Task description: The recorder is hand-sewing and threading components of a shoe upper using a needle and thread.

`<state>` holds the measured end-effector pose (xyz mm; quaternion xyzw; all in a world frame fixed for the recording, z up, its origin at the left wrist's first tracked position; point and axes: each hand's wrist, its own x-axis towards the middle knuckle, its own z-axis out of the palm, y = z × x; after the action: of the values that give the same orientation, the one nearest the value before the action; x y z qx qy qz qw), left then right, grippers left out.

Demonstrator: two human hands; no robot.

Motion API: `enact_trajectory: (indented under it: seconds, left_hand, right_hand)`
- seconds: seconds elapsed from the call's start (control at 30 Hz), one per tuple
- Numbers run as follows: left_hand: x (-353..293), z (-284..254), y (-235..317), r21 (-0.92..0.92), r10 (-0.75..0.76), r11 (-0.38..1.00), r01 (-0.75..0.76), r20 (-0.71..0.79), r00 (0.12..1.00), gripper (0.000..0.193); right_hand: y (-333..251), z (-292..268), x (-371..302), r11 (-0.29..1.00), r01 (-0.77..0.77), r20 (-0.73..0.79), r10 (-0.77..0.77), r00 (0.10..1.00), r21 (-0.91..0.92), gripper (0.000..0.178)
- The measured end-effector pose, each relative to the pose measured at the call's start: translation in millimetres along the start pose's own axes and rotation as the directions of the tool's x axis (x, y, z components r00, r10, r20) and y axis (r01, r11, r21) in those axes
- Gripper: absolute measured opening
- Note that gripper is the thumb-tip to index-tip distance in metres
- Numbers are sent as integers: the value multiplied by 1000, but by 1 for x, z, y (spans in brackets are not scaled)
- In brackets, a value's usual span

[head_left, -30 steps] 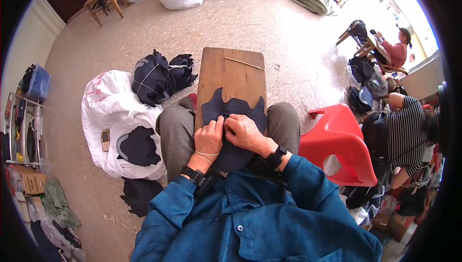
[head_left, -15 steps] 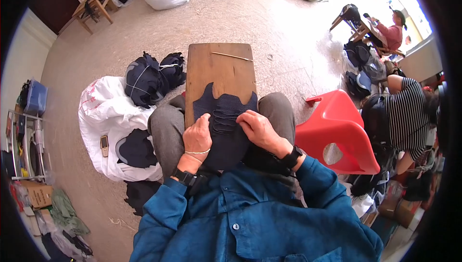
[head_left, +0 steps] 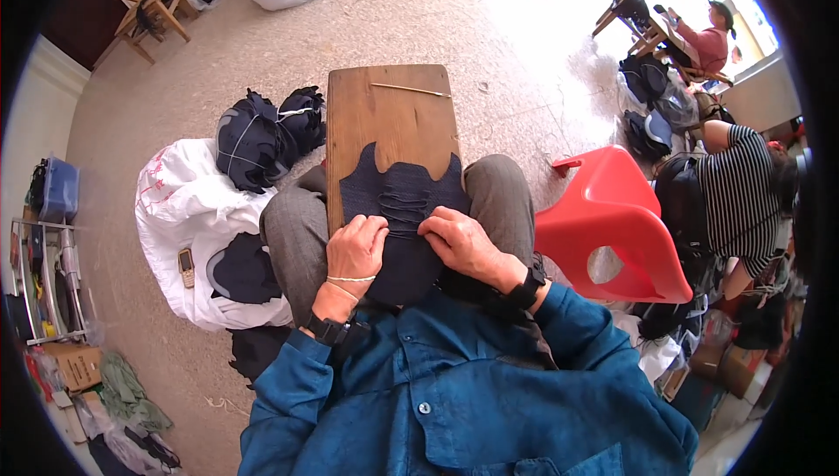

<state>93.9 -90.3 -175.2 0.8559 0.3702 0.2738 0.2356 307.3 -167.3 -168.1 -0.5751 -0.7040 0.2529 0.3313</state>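
A dark navy knitted shoe upper (head_left: 360, 189) with two pointed top corners lies over the near part of a wooden board (head_left: 393, 122) between my knees. Several rows of dark lace (head_left: 404, 203) cross its middle. My left hand (head_left: 354, 257) is closed in a pinch at the left end of the lowest rows. Opposite it, my right hand (head_left: 468, 247) pinches at the right end. A strand of lace seems to run between the fingertips, though what lies inside them is mostly hidden. A thin tool (head_left: 411, 90) like a hook or needle rests on the board's far end.
Left of me, tied bundles of dark pieces (head_left: 253, 139) and a phone (head_left: 186, 268) lie on a white sack (head_left: 162, 205). A red plastic stool (head_left: 603, 205) stands close on my right. Beyond it a person in a striped top (head_left: 743, 192) bends over. Another person (head_left: 703, 43) sits farther back.
Both hands have moved slightly down along the shoe upper, to a lower row of lace. The whole view has shifted a little, so surroundings sit higher and farther left.
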Motion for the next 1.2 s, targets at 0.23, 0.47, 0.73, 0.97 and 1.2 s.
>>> enact_trajectory:
  seconds: [0.23, 0.47, 0.73, 0.97, 1.2]
  left_hand:
    - [12, -6, -12, -94, -240, 962, 256, 156, 958, 11]
    - [8, -5, -7, -103, -216, 968, 230, 134, 967, 12]
    - [9, -8, -7, -21, -213, 975, 222, 197, 957, 18]
    - [12, -19, -2, -9, -234, 969, 248, 300, 925, 29]
    - [10, -20, 3, -46, -324, 933, 357, 325, 888, 25]
  right_hand:
    - [-2, -4, -1, 998, 64, 45, -65, 997, 16, 12]
    - [1, -2, 0, 993, 99, 73, -95, 993, -64, 14]
    - [-7, 6, 2, 987, 65, 67, -56, 996, -149, 11]
    - [-10, 9, 1, 973, 76, 56, -66, 996, -216, 9]
    - [-9, 17, -3, 996, -24, -68, 18, 998, -87, 11]
